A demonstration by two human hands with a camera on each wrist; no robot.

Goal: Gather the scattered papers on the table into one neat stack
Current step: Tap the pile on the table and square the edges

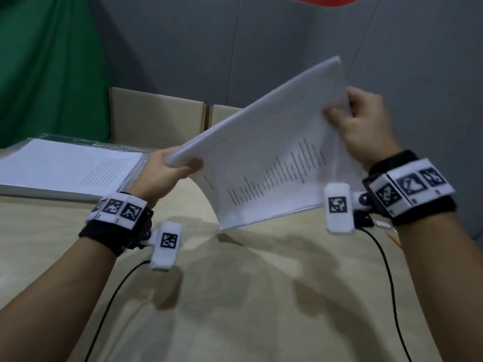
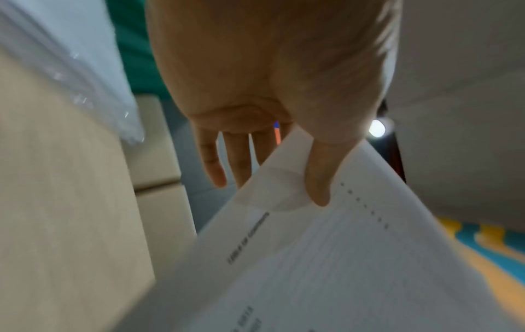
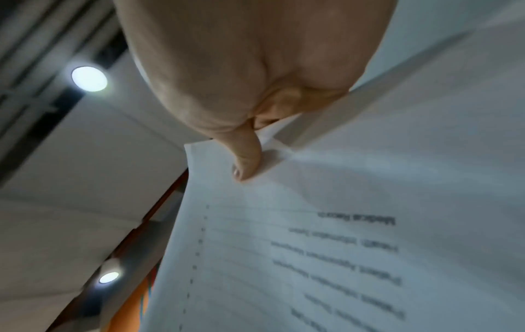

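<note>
A bundle of white printed papers (image 1: 266, 158) hangs tilted in the air above the beige table (image 1: 235, 296). My left hand (image 1: 172, 165) pinches its lower left corner, thumb on top and fingers underneath. My right hand (image 1: 358, 121) grips the upper right edge. In the left wrist view my thumb presses a curled corner of the papers (image 2: 326, 258), with my left hand (image 2: 270, 179) around it. The right wrist view shows my right hand (image 3: 247, 166) with the thumb pressed on the printed sheet (image 3: 326, 258). A second pile of papers (image 1: 65, 165) lies flat at the table's far left.
The far-left pile sits on clear plastic wrap (image 1: 86, 143). Two beige chair backs (image 1: 156, 113) stand behind the table, before a grey partition (image 1: 261, 48) and a green curtain (image 1: 47, 69). Black cables (image 1: 386, 283) trail from both wristbands across the table.
</note>
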